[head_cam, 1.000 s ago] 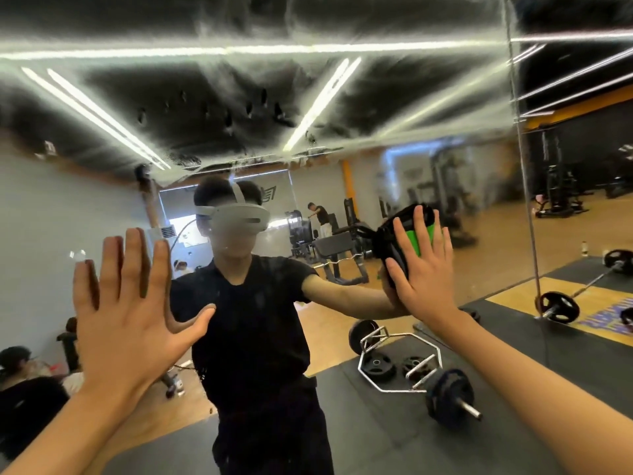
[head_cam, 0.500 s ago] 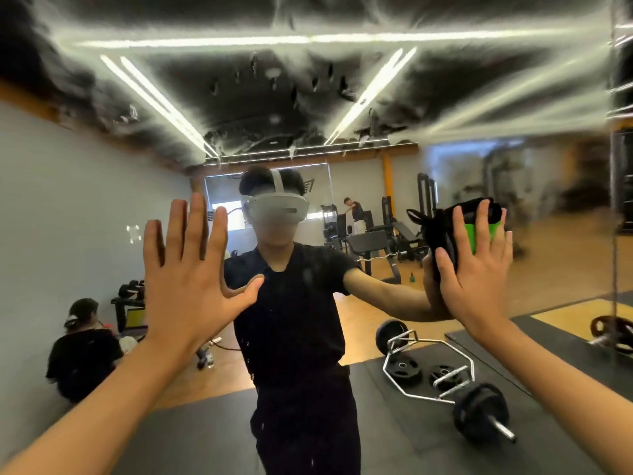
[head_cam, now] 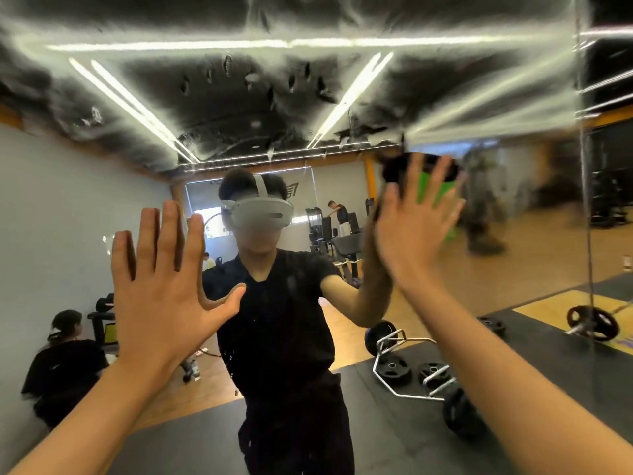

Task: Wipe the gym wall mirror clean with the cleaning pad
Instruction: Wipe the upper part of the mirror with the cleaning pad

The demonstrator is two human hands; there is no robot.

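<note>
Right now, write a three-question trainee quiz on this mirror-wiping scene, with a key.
1. True or false: the right hand presses the black and green cleaning pad with straight fingers.
2. Which part of the large gym wall mirror looks most smeared: A upper, B lower left, C bottom centre?
3. Fill in: the left hand is held flat with fingers ____.

Key: 1 true; 2 A; 3 spread.
</note>
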